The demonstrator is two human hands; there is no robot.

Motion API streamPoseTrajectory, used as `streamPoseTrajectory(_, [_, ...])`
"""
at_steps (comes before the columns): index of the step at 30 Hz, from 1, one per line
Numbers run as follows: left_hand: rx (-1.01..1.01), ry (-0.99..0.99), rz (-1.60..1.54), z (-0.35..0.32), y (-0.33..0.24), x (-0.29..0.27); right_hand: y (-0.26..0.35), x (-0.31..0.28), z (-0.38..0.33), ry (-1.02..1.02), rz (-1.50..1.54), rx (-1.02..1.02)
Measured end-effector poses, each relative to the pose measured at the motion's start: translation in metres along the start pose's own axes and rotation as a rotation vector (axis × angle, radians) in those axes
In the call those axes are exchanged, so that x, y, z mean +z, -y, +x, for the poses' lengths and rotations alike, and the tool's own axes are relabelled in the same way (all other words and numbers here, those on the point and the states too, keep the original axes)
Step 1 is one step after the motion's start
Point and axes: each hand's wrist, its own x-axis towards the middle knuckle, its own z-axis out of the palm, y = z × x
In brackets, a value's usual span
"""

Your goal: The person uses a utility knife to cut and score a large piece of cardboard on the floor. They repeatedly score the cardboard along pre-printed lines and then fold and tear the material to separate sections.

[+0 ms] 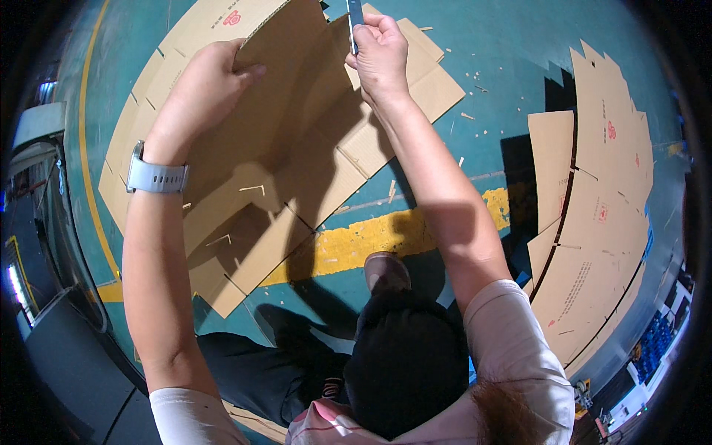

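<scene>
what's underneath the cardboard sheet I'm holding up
Under the raised brown cardboard sheet lie more flat brown cardboard blanks on the teal floor. How many are stacked stays hidden.

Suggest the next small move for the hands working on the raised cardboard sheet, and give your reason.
Probably draw the blade along the top edge of the cardboard sheet: the right hand holds it upright there, and the left hand braces the sheet.
</scene>
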Motion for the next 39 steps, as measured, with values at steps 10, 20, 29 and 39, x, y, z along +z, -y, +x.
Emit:
streamPoseTrajectory(10, [0.013, -0.029, -0.008, 0.000, 0.002, 0.000, -0.005, 0.005, -0.012, 0.005, -0.010, -0.049])
streamPoseTrajectory(20, [0.023, -0.024, -0.043, 0.003, 0.006, 0.002, -0.004, 0.004, -0.024, 0.024, -0.108, -0.059])
streamPoseTrajectory(29, [0.026, -0.031, -0.002, 0.004, 0.011, 0.003, -0.001, 0.007, -0.034, 0.031, -0.133, -0.046])
streamPoseTrajectory(39, [-0.021, 0.006, 0.048, 0.005, 0.010, 0.000, -0.009, 0.004, -0.012, 0.105, -0.165, -0.068])
